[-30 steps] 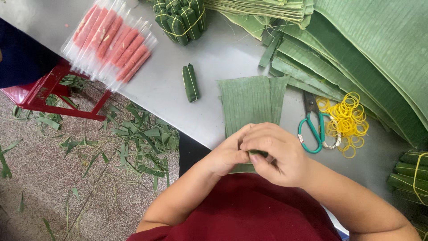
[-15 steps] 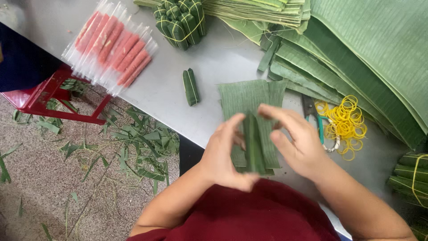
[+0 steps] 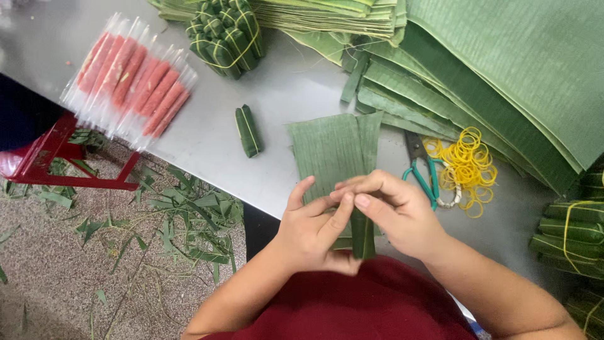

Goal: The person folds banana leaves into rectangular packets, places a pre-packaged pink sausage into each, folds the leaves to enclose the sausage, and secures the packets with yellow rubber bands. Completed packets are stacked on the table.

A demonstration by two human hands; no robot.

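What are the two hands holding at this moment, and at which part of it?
Both hands, left hand and right hand, hold a narrow folded leaf roll at its upper end, above the flat leaf piece; its lower end sticks out free.

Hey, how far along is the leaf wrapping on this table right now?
Done: one tied green roll lies alone on the table, and a banded bundle of rolls sits at the far edge. In hand: the left hand and right hand pinch a narrow leaf-wrapped roll over a flat leaf piece; no band on it yet. Left: packets of pink sticks, leaf stacks and yellow rubber bands remain.
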